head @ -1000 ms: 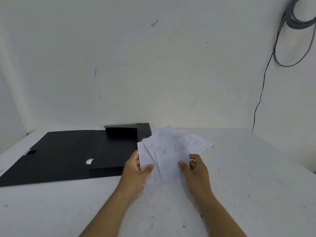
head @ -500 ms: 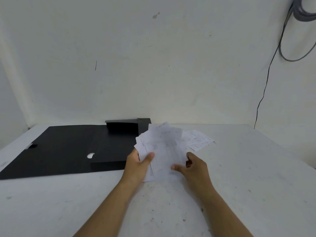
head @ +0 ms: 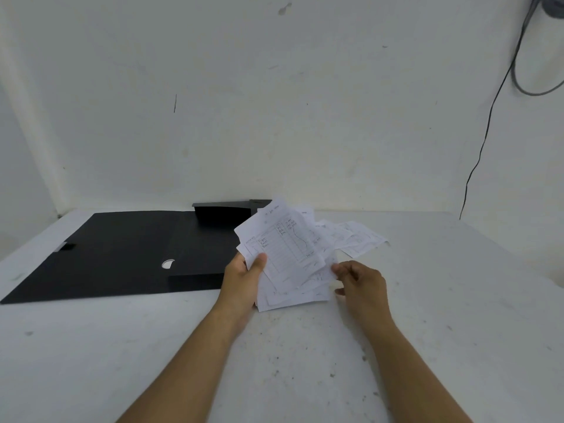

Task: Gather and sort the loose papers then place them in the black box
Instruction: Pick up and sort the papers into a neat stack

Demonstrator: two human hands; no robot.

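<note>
The left hand (head: 241,280) is gripping a fanned stack of papers (head: 287,257), thumb pressed on top, just right of the open black box (head: 122,254). The right hand (head: 361,283) is pinching the stack's right edge with its fingertips. More papers (head: 357,239) are lying on the table (head: 457,300) at the far right.
</note>
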